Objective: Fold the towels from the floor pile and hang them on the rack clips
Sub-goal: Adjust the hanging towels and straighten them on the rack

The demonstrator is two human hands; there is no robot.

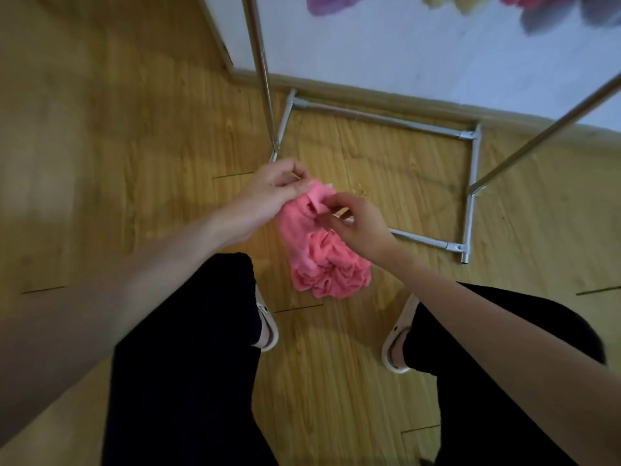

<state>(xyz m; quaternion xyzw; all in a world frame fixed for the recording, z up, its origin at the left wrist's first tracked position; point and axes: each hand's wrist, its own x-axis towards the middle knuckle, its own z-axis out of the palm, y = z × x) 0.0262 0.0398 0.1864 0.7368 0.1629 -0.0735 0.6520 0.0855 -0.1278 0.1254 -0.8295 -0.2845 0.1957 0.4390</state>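
Note:
A pink towel [319, 257] hangs bunched in the air in front of me, its lower end crumpled in folds above the floor. My left hand [268, 193] pinches its top edge at the upper left. Just to the right, my right hand [356, 220] pinches the same top edge with thumb and fingertips. The metal rack's base frame [470, 183] lies on the wooden floor beyond the towel, with its two upright poles [260, 68] rising toward me. Towels in purple, yellow and pink [327, 3] hang at the top edge of the view.
A white wall [403, 45] with a wooden skirting board runs behind the rack. My legs in dark trousers and white slippers [267, 327] stand on the wooden floor [100, 146] below the towel. The floor pile is out of view.

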